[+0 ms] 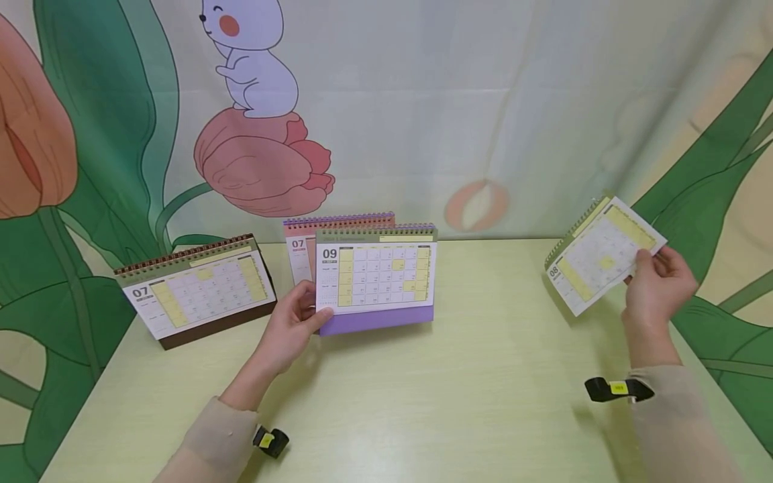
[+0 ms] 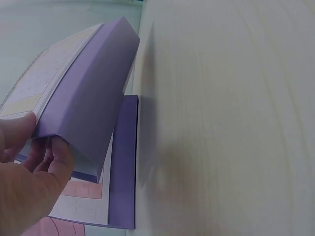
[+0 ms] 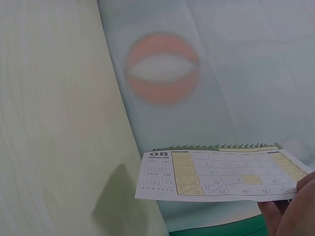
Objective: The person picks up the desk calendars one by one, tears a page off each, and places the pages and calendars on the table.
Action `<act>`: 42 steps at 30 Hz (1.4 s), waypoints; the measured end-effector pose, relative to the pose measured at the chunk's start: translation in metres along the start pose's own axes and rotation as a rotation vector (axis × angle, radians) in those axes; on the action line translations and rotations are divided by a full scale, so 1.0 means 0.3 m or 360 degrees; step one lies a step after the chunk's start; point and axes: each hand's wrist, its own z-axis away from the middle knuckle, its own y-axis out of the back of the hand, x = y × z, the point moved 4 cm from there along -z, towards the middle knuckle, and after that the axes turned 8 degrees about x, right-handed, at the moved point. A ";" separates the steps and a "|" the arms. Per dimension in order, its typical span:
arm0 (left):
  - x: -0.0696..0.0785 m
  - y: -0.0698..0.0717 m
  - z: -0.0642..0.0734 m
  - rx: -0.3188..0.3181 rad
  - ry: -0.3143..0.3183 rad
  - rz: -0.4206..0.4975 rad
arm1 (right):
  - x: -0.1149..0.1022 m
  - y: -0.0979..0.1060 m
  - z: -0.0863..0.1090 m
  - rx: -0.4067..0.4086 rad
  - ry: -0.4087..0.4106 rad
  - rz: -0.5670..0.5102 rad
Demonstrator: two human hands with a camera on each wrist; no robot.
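My left hand [image 1: 290, 329] grips the lower left corner of a purple-based desk calendar [image 1: 377, 275] showing 09. In the left wrist view, the underside of its purple base [image 2: 93, 83] is tipped up off the table. Partly hidden behind it stands a pink-paged desk calendar [image 1: 299, 251] marked 07, also purple-based. On the right, my right hand [image 1: 658, 285] pinches the edge of a spiral-bound calendar [image 1: 604, 258] showing 08, tilted steeply; its base does not show. In the right wrist view, the 08 page [image 3: 221, 174] is seen nearly edge-on, with fingers at its right.
A brown-based desk calendar [image 1: 199, 288] marked 07 stands angled at the left of the pale table [image 1: 459, 402]. Along the table's back edge hangs a curtain [image 1: 423, 134] printed with flowers, leaves and a white animal.
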 end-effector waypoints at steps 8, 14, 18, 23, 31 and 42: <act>-0.005 -0.004 0.001 0.0011 0.0027 -0.0006 | -0.013 0.013 0.000 0.0024 0.0039 0.0047; -0.009 -0.009 0.000 0.0012 0.0044 0.0004 | -0.017 0.014 -0.004 0.0072 0.0188 0.0277; -0.010 -0.012 0.001 0.0013 0.0056 0.0007 | -0.017 0.004 0.000 0.0075 0.0403 0.0596; -0.014 -0.019 0.001 0.0006 0.0074 0.0009 | -0.015 -0.016 0.023 0.0018 0.0715 0.0902; -0.014 -0.023 0.000 -0.0005 0.0082 -0.0003 | -0.001 -0.049 0.069 -0.0211 0.1363 0.1145; -0.012 -0.022 -0.002 -0.0009 0.0059 0.0023 | 0.057 -0.074 0.066 -0.0526 0.1499 0.1557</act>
